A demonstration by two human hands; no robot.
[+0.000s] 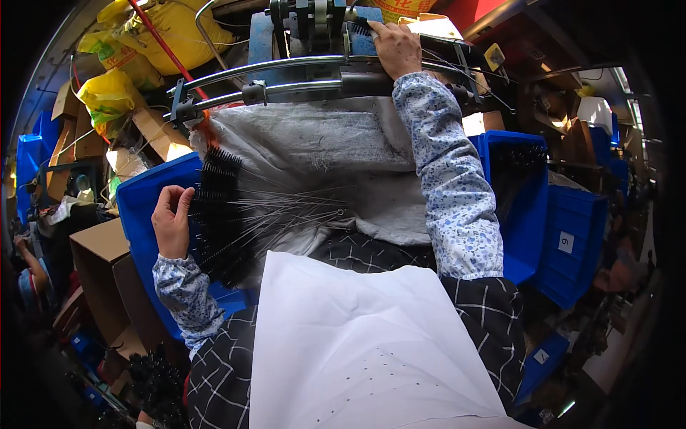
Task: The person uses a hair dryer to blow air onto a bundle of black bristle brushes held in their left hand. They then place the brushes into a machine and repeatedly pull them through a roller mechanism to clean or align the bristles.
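Observation:
A bundle of black-bristled twisted-wire brushes [218, 222] lies on a grey plastic sheet [307, 139] at my left, its bare wire stems fanned to the right. My left hand [171, 222] is at the outer bristle ends, fingers curled and thumb bent toward them. What, if anything, it pinches cannot be made out. My right hand [397, 48] reaches to the machine [314, 32] ahead, fingers closed round the end of a single black wire brush [361, 27]. That brush is partly hidden by the fingers and lies against the machine's blue housing.
Curved metal rails [286, 79] cross in front of the machine. A blue bin [153, 186] stands at left, another blue bin [511, 236] with black brushes at right. Yellow bags [171, 39] and a cardboard box [100, 250] are at left. A white cloth [357, 336] covers my lap.

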